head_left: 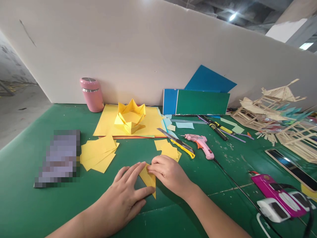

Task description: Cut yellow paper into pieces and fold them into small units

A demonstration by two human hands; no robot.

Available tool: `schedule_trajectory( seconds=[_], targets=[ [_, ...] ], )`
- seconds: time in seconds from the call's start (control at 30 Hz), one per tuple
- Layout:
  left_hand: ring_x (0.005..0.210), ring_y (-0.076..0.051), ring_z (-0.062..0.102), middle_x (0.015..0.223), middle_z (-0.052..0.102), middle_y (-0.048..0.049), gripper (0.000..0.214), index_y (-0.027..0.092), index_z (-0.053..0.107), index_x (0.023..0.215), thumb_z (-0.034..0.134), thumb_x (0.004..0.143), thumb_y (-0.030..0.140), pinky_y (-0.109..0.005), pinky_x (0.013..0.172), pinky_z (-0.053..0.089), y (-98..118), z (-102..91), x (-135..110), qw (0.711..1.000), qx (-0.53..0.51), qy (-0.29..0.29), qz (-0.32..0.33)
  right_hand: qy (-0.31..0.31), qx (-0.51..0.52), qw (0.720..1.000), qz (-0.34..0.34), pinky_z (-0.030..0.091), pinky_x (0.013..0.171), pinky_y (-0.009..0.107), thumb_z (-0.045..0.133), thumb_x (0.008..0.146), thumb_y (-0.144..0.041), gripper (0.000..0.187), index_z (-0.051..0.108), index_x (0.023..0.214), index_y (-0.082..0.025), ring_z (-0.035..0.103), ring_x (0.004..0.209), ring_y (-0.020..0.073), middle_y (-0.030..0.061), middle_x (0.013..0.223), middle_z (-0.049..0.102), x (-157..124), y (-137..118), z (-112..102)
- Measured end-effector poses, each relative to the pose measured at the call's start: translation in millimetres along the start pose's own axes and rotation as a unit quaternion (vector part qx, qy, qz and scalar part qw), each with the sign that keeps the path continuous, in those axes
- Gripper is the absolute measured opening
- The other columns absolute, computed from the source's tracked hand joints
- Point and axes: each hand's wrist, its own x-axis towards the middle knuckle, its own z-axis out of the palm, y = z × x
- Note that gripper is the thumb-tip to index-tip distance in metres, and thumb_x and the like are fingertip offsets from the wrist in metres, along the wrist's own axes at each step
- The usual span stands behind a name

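A small folded yellow paper (149, 177), triangular in outline, lies on the green tabletop between my hands. My left hand (127, 188) lies spread at its left, with thumb and fingertips pressing on the paper's edges. The curled fingers of my right hand (168, 173) pinch the paper at its upper right. Beyond them stands a yellow folded-paper ring with pointed tips (131, 119), on a stack of yellow sheets (105, 124). Loose yellow paper pieces (99, 153) are fanned out to the left, and more yellow squares (169, 150) lie just past my right hand.
A yellow utility knife (183, 147), blade extended, lies near a pink glue gun (200, 143) whose cord runs right. Further right are a magenta power strip (279, 195), a phone (292, 168) and wooden stick models (257, 112). A pink flask (92, 96) stands at back left.
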Motion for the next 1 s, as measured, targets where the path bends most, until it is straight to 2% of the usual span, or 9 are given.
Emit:
schedule_trajectory(
  seconds=[0.17,0.33,0.47,0.6,0.7,0.83,1.0],
  targets=[
    [0.131,-0.035,0.037,0.138,0.045,-0.0158,0.032,0.032,0.057,0.115,0.044,0.089,0.017,-0.059,0.089,0.043,-1.7,-0.4,1.4,1.0,0.0,-0.021,-0.004,-0.03,-0.008,0.999,-0.011,0.044,0.064,0.027,0.046,0.095,-0.017,0.028,0.068,0.077,-0.016,0.053,0.071,0.0156,0.0041,0.074,0.06,-0.1,-0.5,-6.0],
    [0.127,-0.036,0.042,0.138,0.046,-0.0144,0.031,0.033,0.057,0.115,0.046,0.089,0.019,-0.058,0.087,0.044,-1.8,-4.2,1.5,0.999,-0.007,-0.04,-0.007,-0.043,0.0,0.999,-0.018,0.043,0.063,0.027,0.046,0.094,-0.016,0.026,0.068,0.08,-0.016,0.052,0.071,0.0158,0.0044,0.075,0.058,-0.6,-0.1,-11.1],
    [0.126,-0.033,0.043,0.14,0.046,-0.0122,0.032,0.032,0.054,0.121,0.047,0.09,0.026,-0.055,0.091,0.042,-5.3,0.9,-2.1,0.999,-0.002,-0.036,-0.021,-0.049,0.004,0.999,-0.017,0.043,0.063,0.026,0.044,0.095,-0.017,0.028,0.068,0.081,-0.016,0.052,0.072,0.0156,0.0045,0.075,0.058,-0.3,-0.3,-12.4],
    [0.126,-0.031,0.045,0.142,0.047,-0.013,0.055,0.022,0.036,0.14,0.048,0.09,0.04,-0.054,0.1,0.036,-10.9,5.3,-3.7,0.998,-0.014,-0.019,-0.052,-0.046,0.001,0.999,-0.015,0.043,0.063,0.026,0.043,0.096,-0.018,0.03,0.068,0.081,-0.016,0.051,0.071,0.0155,0.0041,0.073,0.057,0.5,-1.6,-12.3],
    [0.126,-0.033,0.046,0.143,0.046,-0.0144,0.063,0.017,0.031,0.144,0.048,0.089,0.044,-0.056,0.102,0.034,-13.2,2.9,-1.7,0.996,-0.02,-0.055,-0.062,-0.041,-0.005,0.999,-0.01,0.044,0.063,0.027,0.043,0.096,-0.019,0.029,0.069,0.083,-0.016,0.052,0.071,0.016,0.0042,0.073,0.057,0.3,-2.0,-11.5],
    [0.127,-0.033,0.045,0.144,0.045,-0.0123,0.063,0.018,0.033,0.144,0.047,0.089,0.046,-0.058,0.104,0.03,-14.5,0.6,0.3,0.995,-0.027,-0.059,-0.071,-0.029,-0.006,0.999,-0.013,0.046,0.065,0.028,0.043,0.096,-0.018,0.028,0.069,0.088,-0.014,0.053,0.073,0.0171,0.0057,0.076,0.06,-0.7,-1.2,-9.5],
    [0.124,-0.031,0.048,0.142,0.048,-0.008,0.056,0.027,0.039,0.14,0.05,0.088,0.042,-0.054,0.105,0.031,-14.4,0.4,0.6,0.997,-0.038,-0.042,-0.061,-0.034,-0.014,0.999,-0.013,0.048,0.067,0.029,0.04,0.096,-0.017,0.028,0.068,0.097,-0.014,0.055,0.076,0.0182,0.0072,0.08,0.061,-0.8,-0.5,-8.3]
  ],
)
